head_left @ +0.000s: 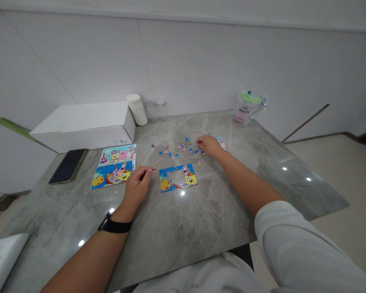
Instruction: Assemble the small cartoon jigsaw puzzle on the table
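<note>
A partly assembled puzzle (190,179) lies on the grey table, its middle open and its border joined. Loose puzzle pieces (177,155) are scattered behind it. My right hand (210,145) is at the right end of these pieces, fingers bent down together; whatever is under the fingertips is too small to make out. My left hand (138,183) rests on the table left of the puzzle, thumb and index finger close together, near a single pink piece (157,162). Left of that hand lie the printed picture sheets (113,175).
A white box (85,122), a white bottle (137,110) and two clear glasses (161,110) stand at the back. A phone (68,166) lies at the left. A plastic-wrapped item (248,108) stands at the back right. Part of a colourful card (222,143) shows behind my right wrist.
</note>
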Demonstrator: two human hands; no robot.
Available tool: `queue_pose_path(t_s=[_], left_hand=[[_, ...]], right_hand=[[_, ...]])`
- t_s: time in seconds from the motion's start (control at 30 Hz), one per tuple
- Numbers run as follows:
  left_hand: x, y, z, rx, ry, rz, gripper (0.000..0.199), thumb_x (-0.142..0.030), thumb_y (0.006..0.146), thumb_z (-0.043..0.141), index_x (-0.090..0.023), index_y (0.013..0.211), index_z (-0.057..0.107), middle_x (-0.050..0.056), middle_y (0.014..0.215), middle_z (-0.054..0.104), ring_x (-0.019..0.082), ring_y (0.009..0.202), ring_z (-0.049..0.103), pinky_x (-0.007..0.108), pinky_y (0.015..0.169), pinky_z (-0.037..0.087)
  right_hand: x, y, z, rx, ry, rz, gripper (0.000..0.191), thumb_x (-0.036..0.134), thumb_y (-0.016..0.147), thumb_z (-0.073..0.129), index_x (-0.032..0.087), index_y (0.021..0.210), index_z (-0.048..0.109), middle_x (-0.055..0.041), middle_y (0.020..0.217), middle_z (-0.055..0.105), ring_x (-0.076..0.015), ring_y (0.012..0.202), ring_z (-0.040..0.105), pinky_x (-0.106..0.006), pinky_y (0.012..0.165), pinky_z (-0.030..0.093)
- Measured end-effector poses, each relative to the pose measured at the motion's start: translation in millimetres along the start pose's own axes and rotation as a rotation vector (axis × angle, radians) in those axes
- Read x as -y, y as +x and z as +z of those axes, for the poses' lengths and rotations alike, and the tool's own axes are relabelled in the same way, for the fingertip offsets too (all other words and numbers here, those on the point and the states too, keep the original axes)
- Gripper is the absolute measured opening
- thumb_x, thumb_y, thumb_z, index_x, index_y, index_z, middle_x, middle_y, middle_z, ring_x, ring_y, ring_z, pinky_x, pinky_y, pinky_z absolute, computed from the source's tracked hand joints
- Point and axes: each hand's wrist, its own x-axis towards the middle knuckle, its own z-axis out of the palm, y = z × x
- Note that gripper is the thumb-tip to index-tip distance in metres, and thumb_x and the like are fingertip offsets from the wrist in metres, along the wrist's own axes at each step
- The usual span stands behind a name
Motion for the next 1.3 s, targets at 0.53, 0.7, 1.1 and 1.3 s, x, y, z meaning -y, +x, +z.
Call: queue_pose_path(t_s=[0.53, 0.7, 1.1, 1.3], left_hand=[[1.7, 0.1, -0.3, 0.024, -0.051, -0.047, 0.028, -0.042, 0.1, 0.057, -0.023, 0.096, 0.078, 0.004, 0.094, 0.074, 0.021, 0.091, 0.068, 0.034, 0.084, 0.054], [1.1, 0.5, -0.9, 0.024, -0.067, -0.071, 0.028, -0.042, 0.099, 0.057, -0.023, 0.095, 0.077, 0.004, 0.095, 0.074, 0.021, 0.093, 0.069, 0.033, 0.083, 0.053], [-1.8, -0.3, -2.9, 0.027, -0.075, -0.111, 0.029, -0.043, 0.099, 0.057, -0.023, 0.095, 0.077, 0.004, 0.094, 0.073, 0.021, 0.09, 0.068, 0.034, 0.085, 0.053], [-3.5, -3.7, -4.8, -0.009, -0.09, -0.087, 0.029, -0.041, 0.1, 0.056, -0.021, 0.096, 0.076, 0.004, 0.09, 0.071, 0.019, 0.086, 0.066, 0.032, 0.083, 0.054]], right_hand=[[24.2, 91.8, 14.0, 0.146, -0.024, -0.08, 0.024, 0.031, 0.091, 0.072, 0.024, 0.112, 0.081, -0.0084, 0.116, 0.08, -0.0231, 0.106, 0.07, -0.03, 0.093, 0.05], [24.2, 93.2, 12.6, 0.104, -0.007, -0.088, 0.026, 0.03, 0.095, 0.066, 0.023, 0.115, 0.08, -0.0095, 0.116, 0.08, -0.0236, 0.105, 0.07, -0.031, 0.092, 0.05], [1.0, 52.6, -25.8, 0.402, -0.018, -0.128, 0.027, 0.012, 0.078, 0.075, 0.027, 0.099, 0.084, -0.0034, 0.098, 0.083, -0.0227, 0.089, 0.074, -0.029, 0.075, 0.048], [7.5, 35.2, -23.5, 0.528, -0.027, -0.198, 0.028, 0.016, 0.078, 0.077, 0.025, 0.104, 0.082, -0.0022, 0.1, 0.083, -0.0204, 0.09, 0.073, -0.026, 0.072, 0.045]])
